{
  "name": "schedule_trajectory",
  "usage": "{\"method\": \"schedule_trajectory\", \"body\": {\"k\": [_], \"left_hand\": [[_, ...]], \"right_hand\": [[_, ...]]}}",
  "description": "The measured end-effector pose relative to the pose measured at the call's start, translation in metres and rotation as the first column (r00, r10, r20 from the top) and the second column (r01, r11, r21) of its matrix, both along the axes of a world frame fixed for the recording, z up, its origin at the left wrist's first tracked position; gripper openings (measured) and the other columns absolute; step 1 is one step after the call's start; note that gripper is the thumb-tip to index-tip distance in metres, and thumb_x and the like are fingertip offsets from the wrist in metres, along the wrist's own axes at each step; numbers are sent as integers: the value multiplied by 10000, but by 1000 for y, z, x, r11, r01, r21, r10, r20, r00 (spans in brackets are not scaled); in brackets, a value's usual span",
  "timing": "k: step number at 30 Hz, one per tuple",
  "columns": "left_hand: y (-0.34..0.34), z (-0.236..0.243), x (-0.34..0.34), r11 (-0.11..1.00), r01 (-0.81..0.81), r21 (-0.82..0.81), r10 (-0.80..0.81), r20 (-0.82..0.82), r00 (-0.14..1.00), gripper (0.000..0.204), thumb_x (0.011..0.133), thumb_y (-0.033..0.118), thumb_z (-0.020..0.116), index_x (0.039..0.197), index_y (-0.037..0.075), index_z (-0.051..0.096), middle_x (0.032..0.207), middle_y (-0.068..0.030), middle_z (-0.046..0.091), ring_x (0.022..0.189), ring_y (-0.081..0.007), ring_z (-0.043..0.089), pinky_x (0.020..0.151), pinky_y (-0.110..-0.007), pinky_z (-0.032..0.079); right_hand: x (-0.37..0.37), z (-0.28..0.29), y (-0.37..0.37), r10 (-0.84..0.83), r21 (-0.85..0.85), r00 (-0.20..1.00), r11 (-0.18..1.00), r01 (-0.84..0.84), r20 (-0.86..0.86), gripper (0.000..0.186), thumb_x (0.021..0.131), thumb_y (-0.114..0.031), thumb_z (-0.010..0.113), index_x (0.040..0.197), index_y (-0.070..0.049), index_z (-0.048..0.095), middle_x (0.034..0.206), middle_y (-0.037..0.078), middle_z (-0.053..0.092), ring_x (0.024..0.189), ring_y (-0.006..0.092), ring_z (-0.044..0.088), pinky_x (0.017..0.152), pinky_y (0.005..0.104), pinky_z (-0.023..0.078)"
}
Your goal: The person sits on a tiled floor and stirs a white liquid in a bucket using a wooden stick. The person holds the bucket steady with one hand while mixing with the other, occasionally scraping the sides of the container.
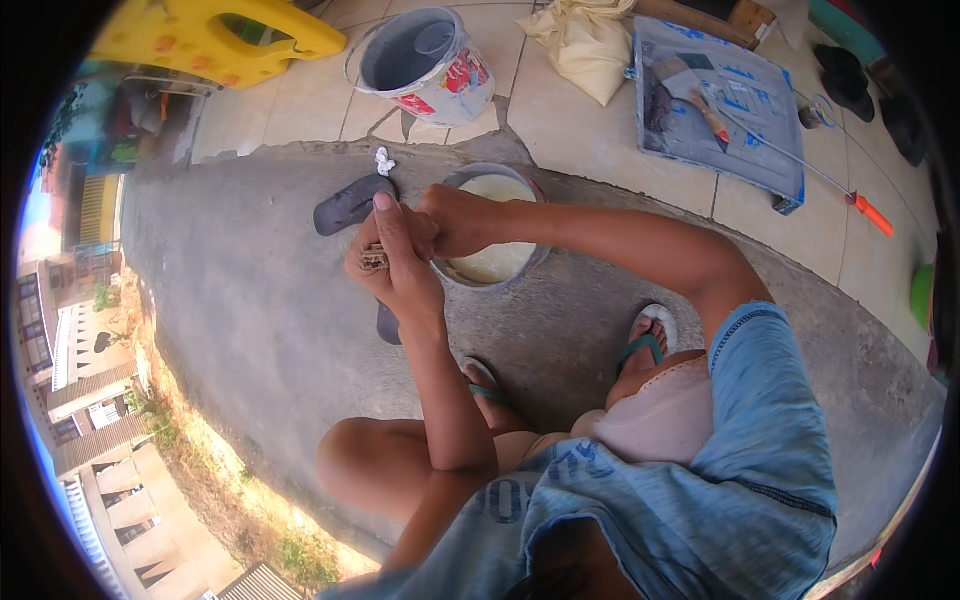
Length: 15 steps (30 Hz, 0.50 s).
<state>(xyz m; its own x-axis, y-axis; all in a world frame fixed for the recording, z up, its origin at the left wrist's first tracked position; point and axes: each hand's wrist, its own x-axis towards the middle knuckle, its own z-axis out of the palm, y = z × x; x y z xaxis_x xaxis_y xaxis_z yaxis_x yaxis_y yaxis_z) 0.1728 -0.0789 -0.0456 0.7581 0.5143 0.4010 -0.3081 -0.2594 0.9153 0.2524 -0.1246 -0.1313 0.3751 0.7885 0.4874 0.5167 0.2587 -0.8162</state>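
Both my hands meet above the left rim of a round bucket holding pale cream liquid. My left hand, thumb pointing up, is closed round a small brown, rough-ended thing, perhaps a piece of wood; most of it is hidden. My right hand is closed against the left one; whatever its fingers hold is hidden. A dark flip-flop and a crumpled white scrap lie on the concrete just beyond my hands.
Tiles at the back hold a white bucket, a cream cloth bag, a grey paint tray with brushes, an orange-handled roller rod and a yellow plastic piece. My flip-flopped feet rest either side below the cream bucket.
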Motion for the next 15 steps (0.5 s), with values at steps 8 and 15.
{"method": "schedule_trajectory", "body": {"k": [8,15], "left_hand": [[6,13,-4,999,5,-34,-11,-166,986,498,955,231,494,502,50,394,445,9,378,417,-60,312,406,-250,211],[17,6,6,968,-5,-251,-13,-72,997,503,959,242,462,512,87,292,438,-8,322,398,-95,291,405,-266,257]], "right_hand": [[-32,0,7,38,-58,938,996,-61,-344,234,805,-213,569,787,19,598,662,157,624,646,245,630,637,383,463],[-6,16,-3,87,-239,978,962,-132,-189,304,816,-272,575,766,26,610,659,209,599,632,338,608,619,389,466]]}}
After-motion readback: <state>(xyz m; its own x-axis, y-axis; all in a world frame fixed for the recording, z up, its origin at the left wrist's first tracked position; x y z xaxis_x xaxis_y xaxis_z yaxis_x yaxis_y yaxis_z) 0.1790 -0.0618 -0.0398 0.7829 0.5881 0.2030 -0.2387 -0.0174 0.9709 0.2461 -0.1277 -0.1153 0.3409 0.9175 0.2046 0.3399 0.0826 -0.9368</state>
